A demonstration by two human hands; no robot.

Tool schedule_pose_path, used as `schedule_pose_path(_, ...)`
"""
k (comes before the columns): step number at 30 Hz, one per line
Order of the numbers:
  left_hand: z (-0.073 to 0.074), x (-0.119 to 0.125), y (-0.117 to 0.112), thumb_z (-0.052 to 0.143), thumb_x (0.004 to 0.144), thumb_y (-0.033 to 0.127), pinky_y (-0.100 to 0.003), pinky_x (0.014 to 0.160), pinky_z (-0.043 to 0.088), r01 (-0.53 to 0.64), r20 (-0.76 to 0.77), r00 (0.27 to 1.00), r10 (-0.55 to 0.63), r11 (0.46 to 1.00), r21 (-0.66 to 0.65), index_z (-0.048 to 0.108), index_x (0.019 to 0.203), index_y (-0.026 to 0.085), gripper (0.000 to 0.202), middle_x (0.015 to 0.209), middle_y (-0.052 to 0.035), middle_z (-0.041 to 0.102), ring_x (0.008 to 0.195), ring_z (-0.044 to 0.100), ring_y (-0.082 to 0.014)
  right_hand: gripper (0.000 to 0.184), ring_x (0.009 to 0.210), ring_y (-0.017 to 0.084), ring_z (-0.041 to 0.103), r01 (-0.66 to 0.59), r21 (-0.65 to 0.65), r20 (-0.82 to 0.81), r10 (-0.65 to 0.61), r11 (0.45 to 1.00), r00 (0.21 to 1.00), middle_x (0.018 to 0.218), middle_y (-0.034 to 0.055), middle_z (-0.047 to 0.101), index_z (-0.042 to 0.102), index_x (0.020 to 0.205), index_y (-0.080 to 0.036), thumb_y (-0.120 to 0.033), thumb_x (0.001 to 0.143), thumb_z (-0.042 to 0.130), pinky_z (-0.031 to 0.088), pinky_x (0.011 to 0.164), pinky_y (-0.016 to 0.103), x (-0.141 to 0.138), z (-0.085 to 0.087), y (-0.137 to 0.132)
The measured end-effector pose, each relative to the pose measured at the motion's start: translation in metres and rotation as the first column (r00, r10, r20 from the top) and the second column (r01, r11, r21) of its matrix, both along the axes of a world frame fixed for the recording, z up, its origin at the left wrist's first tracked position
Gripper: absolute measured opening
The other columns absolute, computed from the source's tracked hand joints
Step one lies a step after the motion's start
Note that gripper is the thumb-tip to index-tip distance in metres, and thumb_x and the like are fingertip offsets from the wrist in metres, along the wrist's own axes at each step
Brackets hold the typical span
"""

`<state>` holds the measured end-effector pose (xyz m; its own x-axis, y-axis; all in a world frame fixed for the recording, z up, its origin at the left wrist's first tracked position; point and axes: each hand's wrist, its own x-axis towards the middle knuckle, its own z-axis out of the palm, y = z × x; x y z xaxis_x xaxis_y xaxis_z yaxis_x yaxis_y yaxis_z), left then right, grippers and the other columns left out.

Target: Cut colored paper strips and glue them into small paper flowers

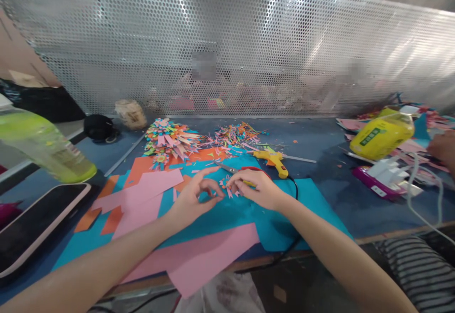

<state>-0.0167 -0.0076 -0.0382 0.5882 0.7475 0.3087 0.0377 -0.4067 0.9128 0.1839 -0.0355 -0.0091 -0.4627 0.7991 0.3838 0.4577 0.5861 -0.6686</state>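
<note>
Both my hands meet over a teal paper sheet in the middle of the table. My left hand has its thumb and forefinger pinched toward a small pink and teal cut paper piece. My right hand is curled with its fingertips closed on the same small piece. Scissors with red handles lie just behind my right hand, partly hidden by it. A yellow glue gun rests behind them, its black cord running toward me.
Pink paper and orange paper lie around. A heap of finished colourful paper stars and scraps sits behind. A green bottle and a phone are at left. Another person's hand and a yellow bottle are at right.
</note>
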Motion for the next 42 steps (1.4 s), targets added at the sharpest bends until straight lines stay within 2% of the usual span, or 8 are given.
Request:
schedule_pose_path(5, 0.0, -0.001, 0.001, 0.058, 0.073, 0.017, -0.03, 0.073, 0.043, -0.032, 0.031, 0.999, 0.032, 0.999, 0.001, 0.035, 0.119, 0.022, 0.051, 0.073, 0.0014, 0.06, 0.075, 0.058, -0.0144, 0.018, 0.062, 0.01, 0.052, 0.105, -0.095, -0.075, -0.113, 0.99, 0.991, 0.067, 0.0008, 0.056, 0.053, 0.07, -0.016, -0.028, 0.082, 0.049, 0.042, 0.059, 0.022, 0.008, 0.0, 0.004)
schedule_pose_path(10, -0.002, -0.001, 0.002, 0.062, 0.071, 0.018, -0.029, 0.072, 0.043, -0.061, 0.064, 0.996, 0.06, 0.998, 0.016, 0.035, 0.118, 0.023, 0.054, 0.073, 0.0038, 0.053, 0.071, 0.054, -0.0112, 0.019, 0.065, 0.009, 0.056, -0.087, -0.17, -0.107, 0.07, 0.982, 0.992, 0.087, 0.0028, 0.062, 0.057, 0.099, -0.019, -0.023, 0.085, 0.044, 0.046, 0.061, 0.022, 0.005, -0.007, 0.005)
schedule_pose_path(17, -0.005, -0.001, 0.003, 0.065, 0.069, 0.021, -0.028, 0.068, 0.044, -0.062, 0.062, 0.996, 0.063, 0.998, -0.007, 0.033, 0.121, 0.023, 0.061, 0.079, 0.0008, 0.05, 0.074, 0.052, -0.0121, 0.021, 0.073, 0.011, 0.061, -0.111, -0.046, 0.051, 0.113, 0.993, 0.992, 0.085, 0.0038, 0.066, 0.064, 0.097, -0.017, -0.025, 0.083, 0.05, 0.046, 0.069, 0.021, -0.003, -0.011, 0.002)
schedule_pose_path(24, -0.004, 0.0, 0.002, 0.064, 0.07, 0.026, -0.027, 0.065, 0.045, -0.091, -0.042, 0.994, 0.099, 0.982, 0.169, 0.037, 0.116, 0.024, 0.053, 0.086, -0.0016, 0.051, 0.077, 0.054, -0.0135, 0.016, 0.08, 0.013, 0.059, -0.124, 0.026, 0.238, 0.115, 0.992, 0.965, 0.085, 0.0027, 0.066, 0.064, 0.089, -0.019, -0.023, 0.083, 0.049, 0.043, 0.074, 0.022, -0.007, -0.011, 0.0)
schedule_pose_path(29, -0.005, 0.001, -0.001, 0.067, 0.068, 0.029, -0.028, 0.066, 0.046, -0.085, -0.125, 0.986, 0.112, 0.974, 0.21, 0.041, 0.111, 0.025, 0.051, 0.088, -0.001, 0.054, 0.078, 0.055, -0.0139, 0.015, 0.077, 0.013, 0.058, -0.176, 0.087, 0.344, 0.136, 0.98, 0.929, 0.08, 0.0014, 0.066, 0.063, 0.082, -0.019, -0.018, 0.082, 0.048, 0.04, 0.074, 0.023, -0.005, -0.009, 0.0)
schedule_pose_path(32, -0.004, 0.002, -0.001, 0.065, 0.069, 0.027, -0.028, 0.066, 0.046, -0.11, -0.105, 0.985, 0.135, 0.97, 0.216, 0.041, 0.111, 0.024, 0.049, 0.087, -0.0012, 0.054, 0.078, 0.055, -0.0138, 0.013, 0.074, 0.013, 0.058, -0.121, 0.069, 0.342, 0.091, 0.99, 0.935, 0.079, 0.0014, 0.066, 0.063, 0.084, -0.019, -0.026, 0.082, 0.051, 0.04, 0.072, 0.024, -0.006, -0.007, -0.001)
schedule_pose_path(38, 0.001, 0.001, -0.002, 0.063, 0.071, 0.022, -0.03, 0.072, 0.045, -0.171, -0.053, 0.979, 0.196, 0.939, 0.298, 0.04, 0.112, 0.023, 0.047, 0.087, -0.0015, 0.054, 0.082, 0.055, -0.0147, 0.016, 0.062, 0.01, 0.054, -0.033, -0.152, 0.026, 0.037, 0.988, 0.999, 0.072, 0.0006, 0.06, 0.058, 0.076, -0.016, -0.03, 0.081, 0.052, 0.042, 0.059, 0.022, -0.012, -0.014, -0.001)
schedule_pose_path(42, 0.002, 0.001, -0.004, 0.06, 0.073, 0.018, -0.034, 0.08, 0.044, -0.235, -0.019, 0.966, 0.259, 0.903, 0.36, 0.042, 0.107, 0.023, 0.039, 0.085, -0.0014, 0.054, 0.087, 0.054, -0.0159, 0.02, 0.053, 0.008, 0.055, -0.155, -0.423, -0.335, 0.005, 0.893, 0.942, 0.074, 0.0013, 0.06, 0.055, 0.084, -0.015, -0.035, 0.082, 0.05, 0.046, 0.052, 0.022, -0.015, -0.021, 0.001)
